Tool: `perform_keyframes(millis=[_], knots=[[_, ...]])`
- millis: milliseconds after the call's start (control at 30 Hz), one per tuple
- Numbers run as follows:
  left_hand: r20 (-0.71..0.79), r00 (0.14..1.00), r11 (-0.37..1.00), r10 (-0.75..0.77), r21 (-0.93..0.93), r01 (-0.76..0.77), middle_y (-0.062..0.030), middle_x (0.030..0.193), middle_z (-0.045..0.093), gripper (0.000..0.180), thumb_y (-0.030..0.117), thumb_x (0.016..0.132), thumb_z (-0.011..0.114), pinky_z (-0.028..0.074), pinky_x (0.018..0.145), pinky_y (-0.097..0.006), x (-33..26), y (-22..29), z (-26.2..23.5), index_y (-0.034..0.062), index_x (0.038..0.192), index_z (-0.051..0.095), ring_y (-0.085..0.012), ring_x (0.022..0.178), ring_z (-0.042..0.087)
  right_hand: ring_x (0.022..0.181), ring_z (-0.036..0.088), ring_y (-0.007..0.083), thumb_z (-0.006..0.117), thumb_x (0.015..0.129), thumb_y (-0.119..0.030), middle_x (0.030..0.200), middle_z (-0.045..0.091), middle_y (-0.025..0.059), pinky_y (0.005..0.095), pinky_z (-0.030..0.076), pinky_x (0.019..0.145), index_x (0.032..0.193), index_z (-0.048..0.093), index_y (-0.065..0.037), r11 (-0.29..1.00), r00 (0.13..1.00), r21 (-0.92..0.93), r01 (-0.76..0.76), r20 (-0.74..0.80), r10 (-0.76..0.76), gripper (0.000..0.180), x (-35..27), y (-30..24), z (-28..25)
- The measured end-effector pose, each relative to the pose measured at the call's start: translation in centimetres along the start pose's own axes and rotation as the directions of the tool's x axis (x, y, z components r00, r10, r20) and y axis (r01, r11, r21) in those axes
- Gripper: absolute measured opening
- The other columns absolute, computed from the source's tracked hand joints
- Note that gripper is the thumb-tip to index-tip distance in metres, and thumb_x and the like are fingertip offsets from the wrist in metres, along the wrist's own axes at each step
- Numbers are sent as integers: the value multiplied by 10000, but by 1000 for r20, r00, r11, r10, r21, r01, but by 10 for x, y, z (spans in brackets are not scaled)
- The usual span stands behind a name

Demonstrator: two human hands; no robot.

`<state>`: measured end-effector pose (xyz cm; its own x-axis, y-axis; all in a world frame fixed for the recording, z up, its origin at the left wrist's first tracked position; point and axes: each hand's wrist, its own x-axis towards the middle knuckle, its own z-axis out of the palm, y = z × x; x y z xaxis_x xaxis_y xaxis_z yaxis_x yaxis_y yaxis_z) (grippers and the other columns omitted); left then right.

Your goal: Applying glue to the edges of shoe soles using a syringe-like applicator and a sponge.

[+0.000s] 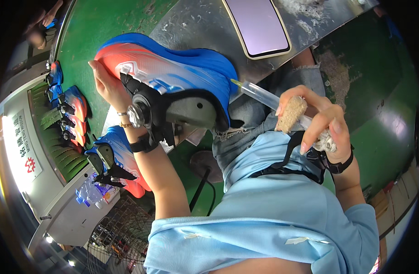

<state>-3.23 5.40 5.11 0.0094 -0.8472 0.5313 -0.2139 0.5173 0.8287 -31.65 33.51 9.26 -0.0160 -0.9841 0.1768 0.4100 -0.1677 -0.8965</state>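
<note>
A blue, white and coral running shoe point(173, 68) with a grey and black shoe last point(191, 109) in it is tilted on its side above the metal table. My left hand point(111, 86) grips it at the coral toe, with its palm partly hidden behind the shoe. Near the blue sole sits the yellow-green tip of a clear syringe point(263, 94), apart from the shoe as far as I can tell. My right hand point(326, 116) is closed around the syringe. A rough beige block point(292, 112) and a crumpled white wad point(326, 141) are also held among its fingers.
A phone with a lit screen point(259, 27) lies on the metal tabletop point(191, 23). More lasted shoes point(77, 109) line the green surface at left, and another shoe point(120, 150) rests beside my left forearm. Plastic bottles point(90, 194) stand by a wire cage point(120, 228). Someone's hand point(51, 16) appears far left.
</note>
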Motion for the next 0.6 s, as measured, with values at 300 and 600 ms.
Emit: perform_keyframes(millis=[300,600], knots=[[28,805,770,-593,-272,577,-32,868,633,346,374,958,528,501,611,-240,-43,5,-26,44,1012,618,-113,773,610,921,562,250,319,958,-286,1111,552,226,323,449,806,680,634,23,990,998,-139,-8,-55,0,522,21,12,8],[-96,567,575,-818,-106,811,-19,825,635,283,273,950,558,508,595,-220,-118,70,-83,3,993,631,-75,695,607,1083,514,272,269,981,-262,741,612,143,347,466,825,684,602,39,995,997,-92,-33,-69,27,538,34,17,18]])
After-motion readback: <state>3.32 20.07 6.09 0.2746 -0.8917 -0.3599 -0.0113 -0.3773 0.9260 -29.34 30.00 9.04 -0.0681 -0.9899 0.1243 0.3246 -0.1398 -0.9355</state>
